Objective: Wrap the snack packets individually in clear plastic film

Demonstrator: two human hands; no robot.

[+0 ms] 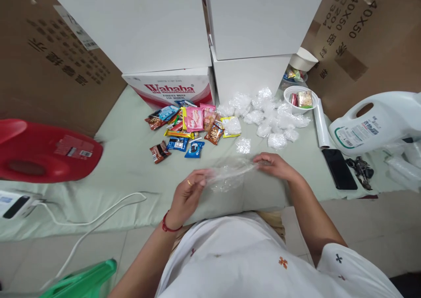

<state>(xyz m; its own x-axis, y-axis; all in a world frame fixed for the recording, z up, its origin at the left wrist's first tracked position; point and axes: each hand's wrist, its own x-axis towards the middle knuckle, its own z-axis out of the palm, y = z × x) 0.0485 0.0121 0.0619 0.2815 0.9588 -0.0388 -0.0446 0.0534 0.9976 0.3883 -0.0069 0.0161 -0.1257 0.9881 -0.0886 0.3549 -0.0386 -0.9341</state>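
Take the clear plastic (226,177) as the dial's centre, with twelve straight ahead of the person. At nine, the left hand (189,190) has its grip pinched on one end of it; at three, the right hand (276,165) pinches the opposite end between thumb and fingers. The clear plastic spans the gap between them over the near part of the counter (134,171), crumpled and see-through; whether its underside touches the cloth cannot be told.

Just past twelve, a lone wad (243,146) lies near the right hand's fingertips. Toward one, a cluster of wads (274,118) reaches back to the white boxes (250,72). Another wad lies on a yellow packet at twelve.

At eleven, a loose heap of snacks (194,119) sits before the Wahaha box (171,87).

Between one and two stands a tub (287,101) with packets in it. At two come a roll (321,125) and a white jug (378,118) on its side. At three, the phone (340,170) and keys (361,171) lie side by side.

At nine, well apart from the left hand, is a red jug (49,151).
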